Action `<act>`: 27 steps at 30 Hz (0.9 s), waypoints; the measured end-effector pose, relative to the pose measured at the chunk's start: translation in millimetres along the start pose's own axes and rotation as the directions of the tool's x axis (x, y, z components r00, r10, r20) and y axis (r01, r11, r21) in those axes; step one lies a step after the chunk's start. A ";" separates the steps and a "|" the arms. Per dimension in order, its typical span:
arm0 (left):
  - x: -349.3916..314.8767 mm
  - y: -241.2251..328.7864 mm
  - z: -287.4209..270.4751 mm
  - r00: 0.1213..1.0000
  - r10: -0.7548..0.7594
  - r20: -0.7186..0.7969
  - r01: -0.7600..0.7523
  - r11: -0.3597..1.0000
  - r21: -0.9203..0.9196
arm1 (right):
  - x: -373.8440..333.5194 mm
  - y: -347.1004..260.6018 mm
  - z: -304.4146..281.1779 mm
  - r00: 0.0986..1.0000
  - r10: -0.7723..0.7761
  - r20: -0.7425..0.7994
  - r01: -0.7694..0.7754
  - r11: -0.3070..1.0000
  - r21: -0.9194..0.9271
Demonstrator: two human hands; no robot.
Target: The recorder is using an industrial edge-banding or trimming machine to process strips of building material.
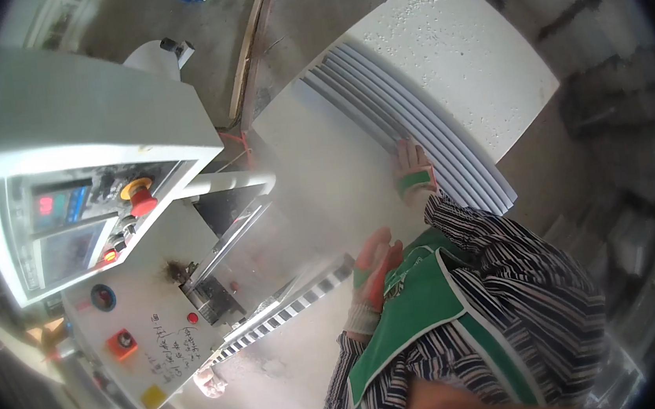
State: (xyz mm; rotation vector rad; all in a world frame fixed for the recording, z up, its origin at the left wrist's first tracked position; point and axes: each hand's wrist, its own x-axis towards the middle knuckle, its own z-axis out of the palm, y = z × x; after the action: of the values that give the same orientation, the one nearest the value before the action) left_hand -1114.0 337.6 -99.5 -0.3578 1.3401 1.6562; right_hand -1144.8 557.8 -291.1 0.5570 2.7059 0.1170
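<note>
My right hand, in a glove with a green band, rests its fingertips on the near edge of a row of long grey strips. Its fingers lie extended, not wrapped round a strip. The strips lie side by side across a pale tabletop. Closer to my body, in front of my green apron, my left hand wears an orange-and-green glove. Its fingers are apart, and I see nothing in them.
Left of the pale tabletop stands a machine with a control box bearing a red knob. A black-and-white striped edge runs before it. Beyond the strips lies a pitted white board. A wooden batten is on the floor.
</note>
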 end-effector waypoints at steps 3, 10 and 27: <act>-10.0 -0.9 -3.6 1.000 -0.009 0.015 0.009 1.000 0.001 | 14.8 -11.4 68.9 0.935 0.257 -0.242 0.070 0.537 0.841; -45.6 2.1 -34.7 0.999 -0.015 0.050 0.014 1.000 0.015 | -15.1 -52.3 32.8 0.905 0.128 -0.405 0.307 0.461 0.832; -77.8 -29.1 -95.3 0.987 0.041 0.156 -0.060 0.991 0.116 | -111.2 -84.5 62.3 1.000 -0.015 -0.001 0.014 0.913 0.407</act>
State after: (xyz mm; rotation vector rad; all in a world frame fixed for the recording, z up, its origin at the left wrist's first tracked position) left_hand -1081.1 215.5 -95.7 -0.1235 1.3351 1.6013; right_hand -1057.5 436.5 -323.7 0.6499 2.7404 -0.4650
